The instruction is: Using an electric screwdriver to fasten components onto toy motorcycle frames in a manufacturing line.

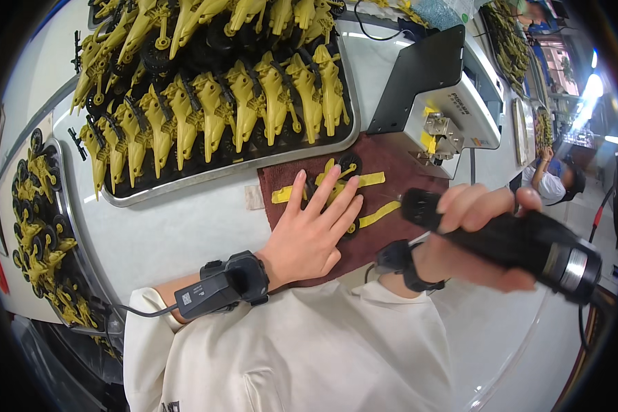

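My left hand lies spread, fingers apart, over a yellow toy motorcycle with black wheels. Most of the toy is hidden under the fingers. It rests on a brown cloth, where strips of yellow tape are stuck beside it. To the right, my right hand is wrapped around a black electric screwdriver, held above the cloth's right side. The tool's front end points left toward the toy, apart from it. A cable leads from its back end.
A metal tray with rows of yellow toy motorcycle bodies stands at the back left. Another tray of toys lies far left. Behind the cloth stands a white screw feeder with a black panel. A person sits far right.
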Motion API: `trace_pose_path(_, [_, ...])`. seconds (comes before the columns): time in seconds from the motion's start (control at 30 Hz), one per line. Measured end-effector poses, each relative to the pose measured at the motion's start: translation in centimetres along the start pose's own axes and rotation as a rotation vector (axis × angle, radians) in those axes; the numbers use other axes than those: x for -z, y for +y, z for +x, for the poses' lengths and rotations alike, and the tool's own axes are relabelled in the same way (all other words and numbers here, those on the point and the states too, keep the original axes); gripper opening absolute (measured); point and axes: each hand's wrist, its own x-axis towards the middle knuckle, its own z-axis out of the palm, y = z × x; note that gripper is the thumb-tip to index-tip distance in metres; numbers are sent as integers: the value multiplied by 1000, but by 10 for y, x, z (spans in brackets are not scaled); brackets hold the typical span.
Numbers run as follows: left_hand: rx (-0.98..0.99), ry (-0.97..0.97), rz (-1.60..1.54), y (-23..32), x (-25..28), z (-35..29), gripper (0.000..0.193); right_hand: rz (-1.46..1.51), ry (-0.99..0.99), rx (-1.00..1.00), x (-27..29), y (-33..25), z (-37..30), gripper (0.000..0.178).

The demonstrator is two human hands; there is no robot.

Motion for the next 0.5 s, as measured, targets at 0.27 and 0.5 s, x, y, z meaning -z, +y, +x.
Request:
trace_pose_path(0.27, [31, -1, 18, -2, 5, -2, 67, -28, -202, 81, -25, 32, -15, 96])
trace_pose_path(0.5, [6, -1, -33, -1, 2, -2, 79, -340, 260, 223, 19, -9, 23, 94])
